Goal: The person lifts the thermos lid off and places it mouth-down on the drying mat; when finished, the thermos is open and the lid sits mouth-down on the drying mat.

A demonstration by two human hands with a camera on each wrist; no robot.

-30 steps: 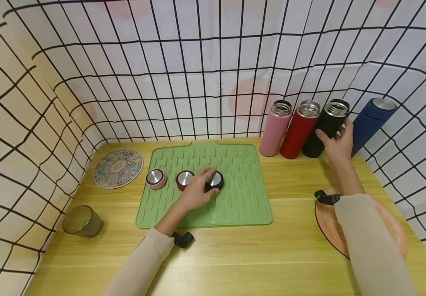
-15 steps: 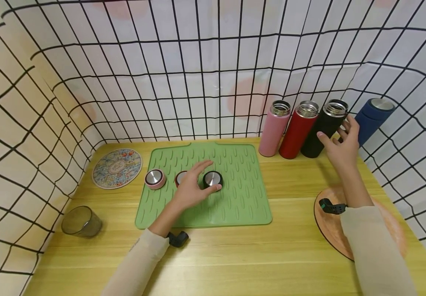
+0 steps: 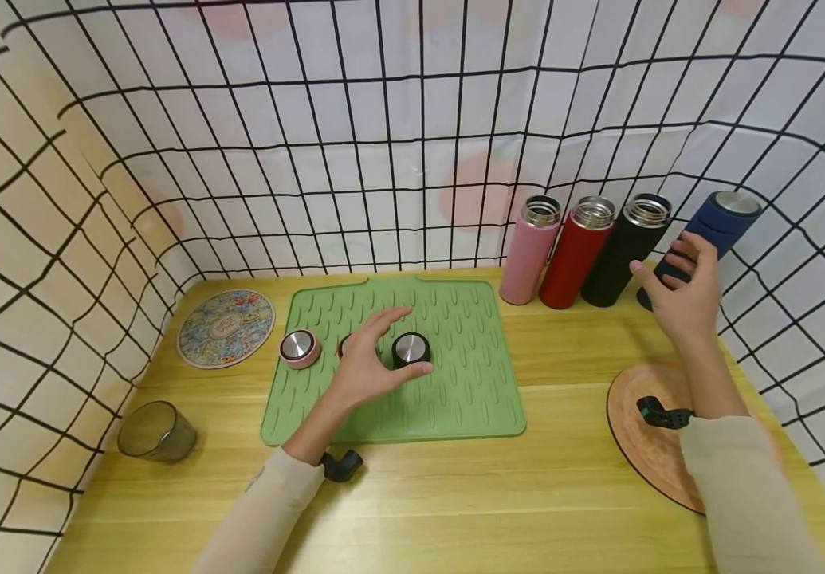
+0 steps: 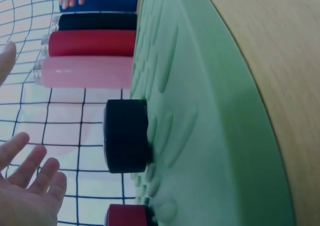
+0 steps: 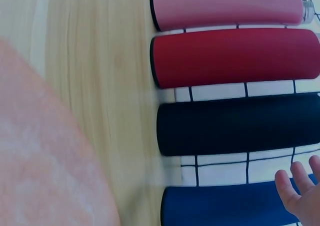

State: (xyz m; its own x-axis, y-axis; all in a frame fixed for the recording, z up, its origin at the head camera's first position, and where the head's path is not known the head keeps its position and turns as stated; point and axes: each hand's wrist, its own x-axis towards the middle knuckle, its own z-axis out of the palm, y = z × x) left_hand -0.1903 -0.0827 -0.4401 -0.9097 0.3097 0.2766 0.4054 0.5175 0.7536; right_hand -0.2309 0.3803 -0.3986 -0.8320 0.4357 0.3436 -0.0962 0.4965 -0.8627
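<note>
My left hand (image 3: 365,363) hovers over the green ridged mat (image 3: 469,399), thumb and fingers spread apart. Beside its thumb, the black bottle lid (image 3: 410,349) rests on the mat, apart from the fingers in the left wrist view. The red lid (image 4: 127,216) is partly hidden by that hand in the head view; a pink lid (image 3: 299,349) lies to its left. At the right, my right hand (image 3: 690,299) is in front of the capped blue bottle (image 3: 728,219), fingers loosely bent. Whether they touch it I cannot tell. The black bottle (image 3: 623,251) stands lidless beside it.
Lidless pink (image 3: 529,251) and red (image 3: 575,255) bottles stand left of the black one. An orange round mat (image 3: 645,430) lies under the right forearm. A patterned round mat (image 3: 225,328) and a glass (image 3: 157,432) sit at the left. Wire grid walls (image 3: 312,199) surround the table.
My left hand has let go of the black lid and drawn slightly left, fingers spread. My right hand has left the black bottle and moved right to the blue one.
</note>
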